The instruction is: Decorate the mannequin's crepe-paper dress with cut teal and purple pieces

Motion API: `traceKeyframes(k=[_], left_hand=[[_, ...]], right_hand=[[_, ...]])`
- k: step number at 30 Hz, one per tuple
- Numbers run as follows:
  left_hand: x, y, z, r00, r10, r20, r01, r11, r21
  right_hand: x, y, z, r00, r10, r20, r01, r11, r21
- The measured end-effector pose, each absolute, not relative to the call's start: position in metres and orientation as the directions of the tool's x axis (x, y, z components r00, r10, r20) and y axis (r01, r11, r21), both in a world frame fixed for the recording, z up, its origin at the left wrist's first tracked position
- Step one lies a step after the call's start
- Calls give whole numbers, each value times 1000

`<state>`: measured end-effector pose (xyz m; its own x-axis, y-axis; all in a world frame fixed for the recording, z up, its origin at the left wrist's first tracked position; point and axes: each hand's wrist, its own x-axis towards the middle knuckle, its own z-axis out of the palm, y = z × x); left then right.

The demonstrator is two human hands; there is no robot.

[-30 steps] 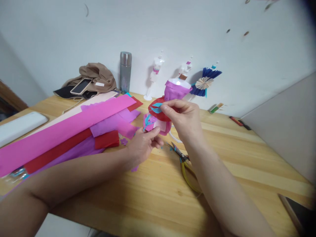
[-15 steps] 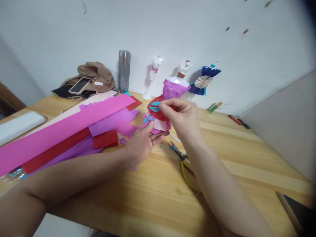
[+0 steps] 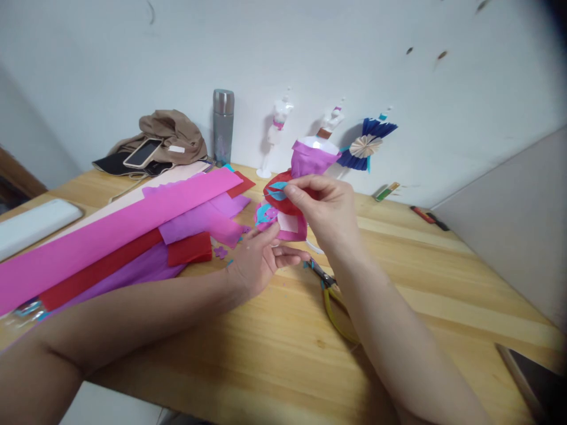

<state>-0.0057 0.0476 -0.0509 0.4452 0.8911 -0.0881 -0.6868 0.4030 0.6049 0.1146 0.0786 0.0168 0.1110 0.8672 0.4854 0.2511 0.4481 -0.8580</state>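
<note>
A small white mannequin dressed in crepe paper stands on the wooden table, with a purple top, a red waist layer and a pink skirt with blue leaf shapes. My right hand pinches the red and blue paper at its waist. My left hand sits just below the skirt, palm up, fingers loosely apart, its fingertips by the skirt's hem.
Long pink, red and purple crepe sheets lie to the left. Yellow-handled scissors lie under my right forearm. Two more mannequins, a blue paper fan, a steel flask, a phone on cloth stand behind.
My left hand let go of the skirt's lower edge and dropped slightly, opening its fingers. My right hand has kept its pinch at the waist.
</note>
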Motion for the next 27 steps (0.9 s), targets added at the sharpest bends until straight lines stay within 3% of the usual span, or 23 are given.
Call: traceKeyframes(k=[16, 27], left_hand=[[-5, 56, -57, 400, 910, -107, -550, 332, 766], [-7, 49, -47, 447, 892, -62, -596, 349, 724]], right_hand=[[116, 84, 12, 89, 853, 515, 301, 470, -830], [112, 78, 16, 111, 872, 477, 271, 435, -859]])
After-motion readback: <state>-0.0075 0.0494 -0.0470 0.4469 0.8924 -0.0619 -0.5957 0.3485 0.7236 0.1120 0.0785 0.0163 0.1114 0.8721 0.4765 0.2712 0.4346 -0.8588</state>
